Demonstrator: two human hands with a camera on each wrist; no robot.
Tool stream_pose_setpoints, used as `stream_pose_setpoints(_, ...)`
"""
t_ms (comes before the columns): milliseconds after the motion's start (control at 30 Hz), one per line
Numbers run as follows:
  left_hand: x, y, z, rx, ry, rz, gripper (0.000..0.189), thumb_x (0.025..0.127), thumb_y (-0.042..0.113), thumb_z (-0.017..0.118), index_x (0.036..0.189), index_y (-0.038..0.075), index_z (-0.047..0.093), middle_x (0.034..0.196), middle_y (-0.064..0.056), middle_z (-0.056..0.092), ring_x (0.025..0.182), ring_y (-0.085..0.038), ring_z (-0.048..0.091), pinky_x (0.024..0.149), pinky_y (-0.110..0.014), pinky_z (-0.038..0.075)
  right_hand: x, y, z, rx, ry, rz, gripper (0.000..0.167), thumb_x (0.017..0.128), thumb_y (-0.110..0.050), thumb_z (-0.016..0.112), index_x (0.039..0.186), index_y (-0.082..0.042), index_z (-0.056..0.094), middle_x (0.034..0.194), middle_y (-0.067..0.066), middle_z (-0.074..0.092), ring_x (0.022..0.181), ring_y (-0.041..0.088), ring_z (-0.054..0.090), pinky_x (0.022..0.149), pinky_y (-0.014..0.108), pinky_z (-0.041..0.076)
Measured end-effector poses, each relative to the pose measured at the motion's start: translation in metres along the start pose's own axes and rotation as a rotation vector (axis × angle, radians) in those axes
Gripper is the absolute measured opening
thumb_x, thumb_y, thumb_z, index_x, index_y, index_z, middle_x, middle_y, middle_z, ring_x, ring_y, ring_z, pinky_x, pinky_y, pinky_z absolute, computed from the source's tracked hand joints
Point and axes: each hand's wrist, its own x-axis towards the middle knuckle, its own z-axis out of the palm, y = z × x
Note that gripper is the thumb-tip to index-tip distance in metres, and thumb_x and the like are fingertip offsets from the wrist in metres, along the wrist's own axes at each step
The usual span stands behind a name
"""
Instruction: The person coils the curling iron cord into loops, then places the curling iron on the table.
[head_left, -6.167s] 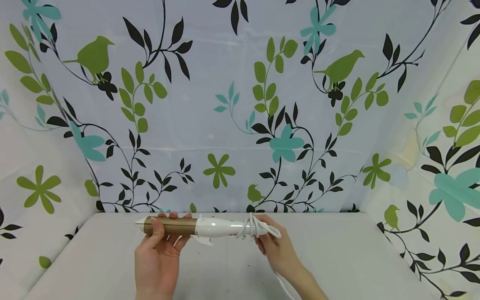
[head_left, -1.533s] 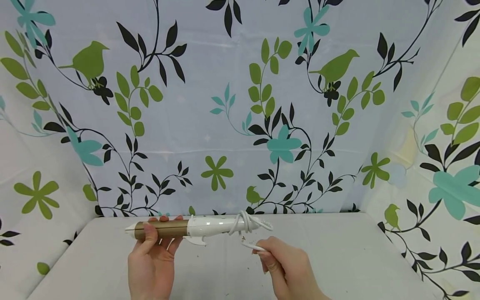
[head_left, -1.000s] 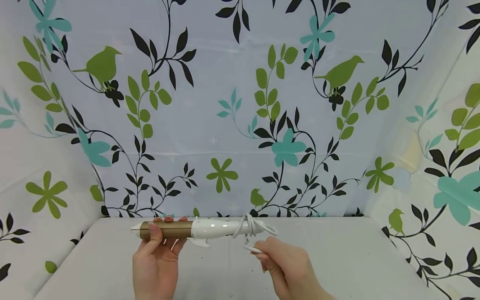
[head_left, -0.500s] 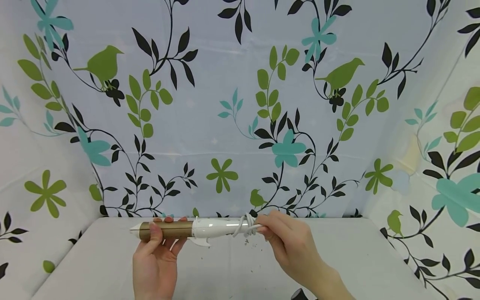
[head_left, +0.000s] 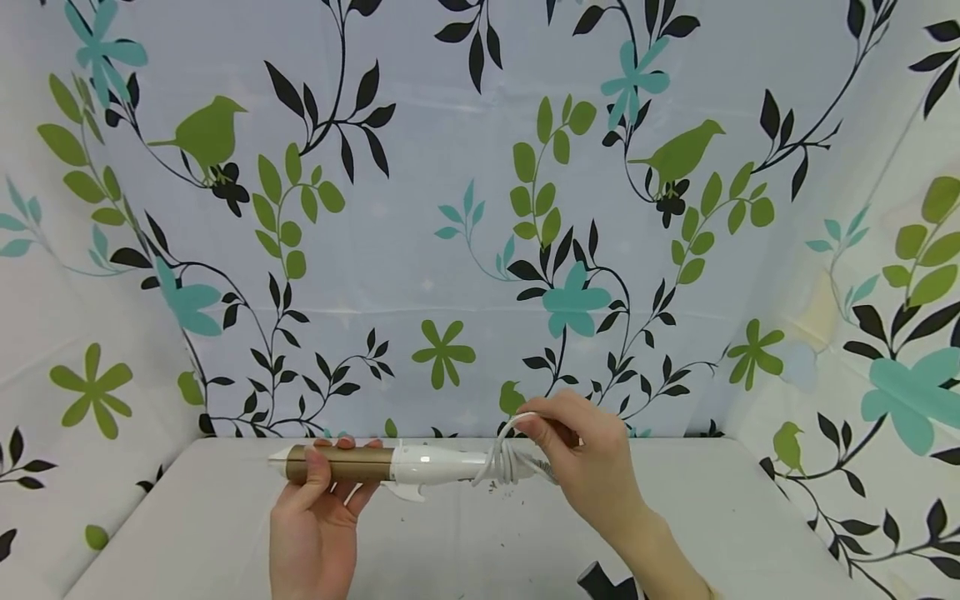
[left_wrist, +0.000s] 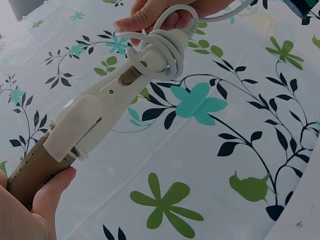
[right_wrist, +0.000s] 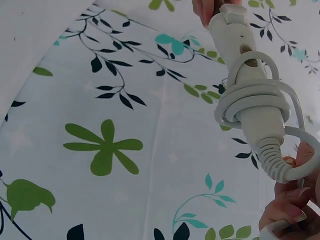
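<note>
A curling iron with a gold barrel (head_left: 345, 464) and a white handle (head_left: 438, 464) is held level above the table. My left hand (head_left: 315, 525) grips the barrel, thumb in front and fingers behind. A white cord (right_wrist: 250, 102) loops several times round the handle's right end, below the ribbed strain relief (right_wrist: 272, 157). With thumb and index finger my right hand (head_left: 592, 458) pinches a length of this cord just above the handle. The left wrist view shows a flat clamp lever (left_wrist: 75, 127) on the iron.
The white table (head_left: 420, 550) lies under both hands, with small dark specks on it. Behind and at the sides hangs a white curtain (head_left: 420, 250) printed with birds, leaves and flowers. A black object (head_left: 603, 583) shows at the bottom edge beside the right forearm.
My right hand has gone from the handle's end to the cord below it, then up and over, carrying the cord. The left hand keeps its grip on the barrel. A black object has appeared.
</note>
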Motion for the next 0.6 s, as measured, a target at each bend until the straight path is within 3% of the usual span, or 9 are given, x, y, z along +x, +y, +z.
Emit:
stream_pose_setpoints(67, 0.0, 0.0, 0.0, 0.003, -0.012, 0.001, 0.014, 0.106, 0.02, 0.043, 0.114, 0.009, 0.048, 0.103, -0.008, 0.061, 0.102, -0.033, 0.072, 0.091, -0.044, 0.06, -0.001, 0.004, 0.0, 0.049, -0.014, 0.052, 0.003, 0.09, -0.011, 0.073, 0.093, -0.012, 0.073, 0.068, -0.006, 0.052, 0.06, 0.004, 0.038, 0.048, 0.017, 0.032)
stream_pose_setpoints(233, 0.0, 0.0, 0.0, 0.012, -0.015, -0.009, 0.014, 0.106, 0.02, 0.043, 0.113, 0.01, 0.048, 0.103, -0.008, 0.061, 0.103, -0.033, 0.071, 0.093, -0.045, 0.059, -0.008, 0.01, 0.001, 0.128, -0.067, 0.2, 0.018, 0.085, 0.005, 0.074, 0.093, -0.011, 0.075, 0.066, -0.005, 0.049, 0.058, 0.006, 0.037, 0.045, 0.021, 0.032)
stream_pose_setpoints(467, 0.001, 0.002, 0.001, 0.027, 0.004, -0.031, 0.016, 0.105, 0.022, 0.045, 0.116, 0.01, 0.046, 0.106, -0.007, 0.059, 0.106, -0.033, 0.07, 0.093, -0.045, 0.06, -0.014, 0.017, 0.001, 0.15, -0.169, 0.372, 0.014, 0.094, -0.004, 0.067, 0.098, -0.016, 0.074, 0.073, -0.004, 0.056, 0.059, 0.008, 0.041, 0.048, 0.022, 0.038)
stream_pose_setpoints(600, 0.001, 0.003, 0.0, 0.016, -0.009, -0.039, 0.016, 0.106, 0.021, 0.044, 0.116, 0.01, 0.046, 0.106, -0.008, 0.059, 0.106, -0.034, 0.07, 0.094, -0.046, 0.059, -0.018, 0.022, 0.003, 0.235, -0.23, 0.446, 0.012, 0.097, -0.006, 0.064, 0.099, -0.013, 0.074, 0.075, -0.001, 0.06, 0.066, 0.007, 0.049, 0.054, 0.021, 0.046)
